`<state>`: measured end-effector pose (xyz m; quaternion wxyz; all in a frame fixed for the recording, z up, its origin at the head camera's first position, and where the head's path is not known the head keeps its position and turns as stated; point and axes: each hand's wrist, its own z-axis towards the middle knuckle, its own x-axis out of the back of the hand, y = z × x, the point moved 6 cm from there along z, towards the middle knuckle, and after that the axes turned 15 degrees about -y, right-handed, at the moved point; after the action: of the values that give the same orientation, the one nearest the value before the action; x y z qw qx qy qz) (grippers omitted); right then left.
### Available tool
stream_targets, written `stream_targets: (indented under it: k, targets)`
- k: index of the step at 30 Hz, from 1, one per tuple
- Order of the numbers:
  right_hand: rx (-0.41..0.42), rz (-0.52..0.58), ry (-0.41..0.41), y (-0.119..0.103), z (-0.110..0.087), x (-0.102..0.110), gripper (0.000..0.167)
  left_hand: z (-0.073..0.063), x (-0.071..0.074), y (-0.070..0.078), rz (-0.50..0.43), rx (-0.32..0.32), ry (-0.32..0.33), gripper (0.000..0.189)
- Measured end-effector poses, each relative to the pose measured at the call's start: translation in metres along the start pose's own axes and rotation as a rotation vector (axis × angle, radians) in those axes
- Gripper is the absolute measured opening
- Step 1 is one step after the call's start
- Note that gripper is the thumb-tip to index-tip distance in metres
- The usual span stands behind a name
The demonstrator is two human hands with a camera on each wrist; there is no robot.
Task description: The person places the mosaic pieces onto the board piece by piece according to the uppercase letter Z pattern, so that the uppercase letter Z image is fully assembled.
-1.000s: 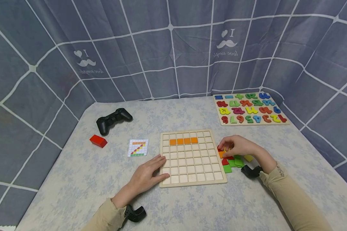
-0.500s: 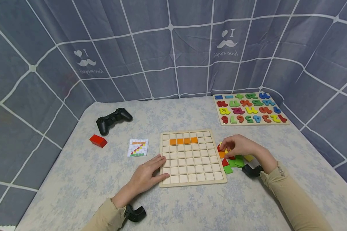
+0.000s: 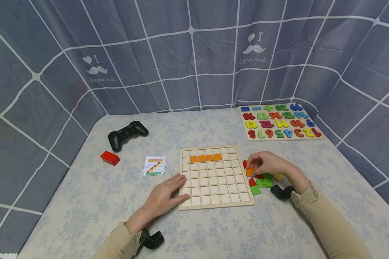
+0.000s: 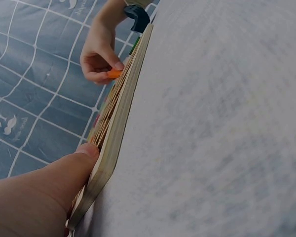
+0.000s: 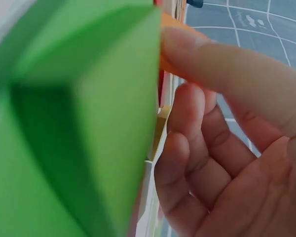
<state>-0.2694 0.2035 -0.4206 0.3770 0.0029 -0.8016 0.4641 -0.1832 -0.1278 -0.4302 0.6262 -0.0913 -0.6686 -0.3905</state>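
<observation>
My left hand (image 3: 164,192) rests on the left edge of a wooden grid board (image 3: 216,207), fingers relaxed, thumb over the lower left cells. Four of the cells near the top would be a row: orange square tiles (image 3: 201,158) sit there side by side. Just off the board's right edge, my right hand (image 3: 268,163) pinches one orange tile (image 3: 250,172) between thumb and fingertips. In the left wrist view this orange tile (image 4: 113,73) sticks out from the fingertips. Under and beside that hand lie loose green tiles (image 3: 267,181), a red tile (image 3: 252,182) and a yellow tile (image 3: 278,177).
Left of the board lies a pattern card (image 3: 154,166). Farther left are a red block (image 3: 110,158) and a black game controller (image 3: 128,135). A number puzzle board (image 3: 282,123) lies at the back right. Patterned curtains (image 3: 168,64) enclose the table.
The orange tile at my right fingertips has shifted slightly and is now pinched. A green tile below it has turned a little. My left hand has stayed in place.
</observation>
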Motion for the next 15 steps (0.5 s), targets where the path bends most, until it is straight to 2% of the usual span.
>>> stream_targets:
  k: [7,15]
  targets:
    - [0.001,0.062,0.013,-0.004,0.007,0.013,0.011,0.000,0.000,-0.001,-0.003,0.008,-0.007,0.062]
    - [-0.048,0.103,0.056,-0.015,0.040,0.029,0.014,0.001,-0.001,-0.001,-0.002,0.021,-0.019,0.063]
